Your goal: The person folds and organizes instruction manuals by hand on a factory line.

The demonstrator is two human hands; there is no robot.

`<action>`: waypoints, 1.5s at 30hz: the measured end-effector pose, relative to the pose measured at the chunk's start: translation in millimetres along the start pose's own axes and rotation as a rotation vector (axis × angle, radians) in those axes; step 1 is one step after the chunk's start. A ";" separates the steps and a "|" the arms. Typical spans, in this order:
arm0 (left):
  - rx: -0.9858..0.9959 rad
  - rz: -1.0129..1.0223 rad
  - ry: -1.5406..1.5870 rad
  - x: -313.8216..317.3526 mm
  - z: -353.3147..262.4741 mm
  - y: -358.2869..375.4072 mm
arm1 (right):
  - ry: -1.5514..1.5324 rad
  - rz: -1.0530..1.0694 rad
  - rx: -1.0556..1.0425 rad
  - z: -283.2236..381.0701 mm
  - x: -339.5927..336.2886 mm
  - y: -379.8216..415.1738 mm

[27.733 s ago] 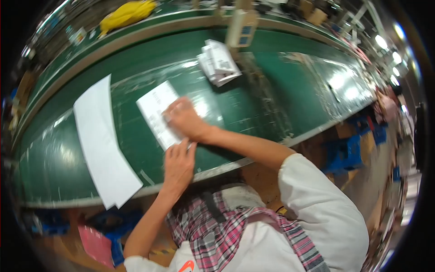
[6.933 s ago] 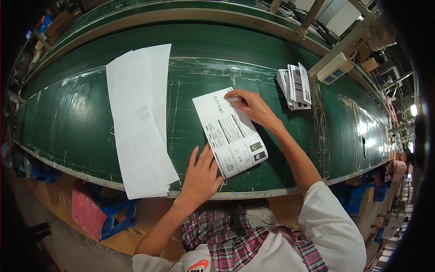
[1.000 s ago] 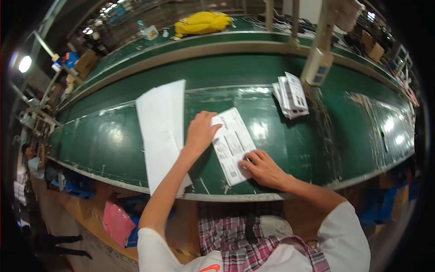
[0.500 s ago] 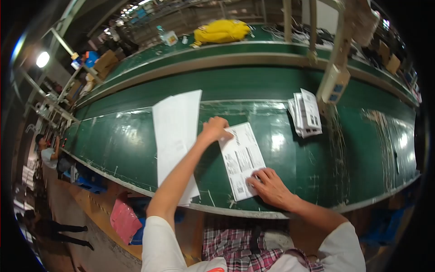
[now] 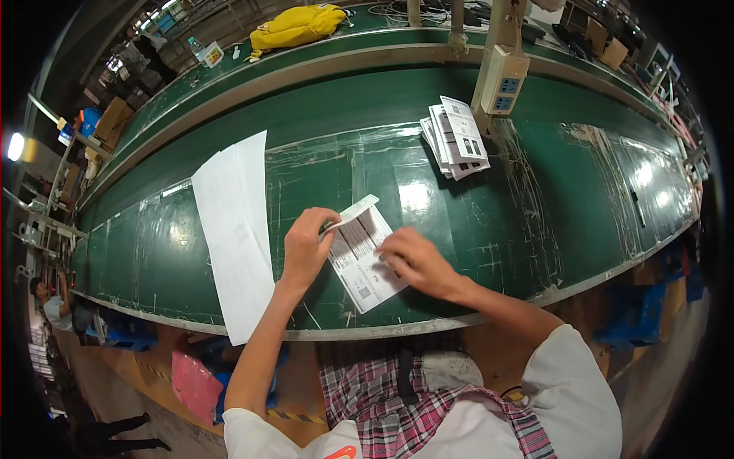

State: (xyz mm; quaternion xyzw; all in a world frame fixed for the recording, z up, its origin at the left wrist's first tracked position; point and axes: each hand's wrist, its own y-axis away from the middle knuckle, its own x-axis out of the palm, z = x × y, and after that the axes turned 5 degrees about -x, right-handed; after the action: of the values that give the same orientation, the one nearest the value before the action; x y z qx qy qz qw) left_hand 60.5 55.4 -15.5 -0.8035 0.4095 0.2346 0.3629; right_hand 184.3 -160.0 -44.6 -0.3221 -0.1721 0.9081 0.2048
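A printed white sheet lies on the green table in front of me. My left hand pinches its far edge and lifts it, so the top part curls back toward me. My right hand lies flat on the middle of the sheet, pressing it down. Text blocks and small codes show on the near half.
A long stack of blank white sheets lies to the left. A pile of folded printed sheets sits at the back right beside a power strip on a post. A yellow bag lies beyond the far rail.
My left hand has lifted the sheet's far edge and is folding it toward me. My right hand has slid from the near corner up to the sheet's middle.
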 end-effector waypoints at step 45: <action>0.172 -0.031 -0.245 2.4 1.2 77.2 | 0.216 0.089 0.190 -24.4 -4.8 -54.2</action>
State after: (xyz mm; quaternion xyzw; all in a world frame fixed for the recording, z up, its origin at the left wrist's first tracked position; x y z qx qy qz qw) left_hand -2.2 24.1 -48.1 -0.7411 0.3681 0.2892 0.4813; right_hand 217.8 -111.4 -35.9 -0.4043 -0.0480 0.8887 0.2110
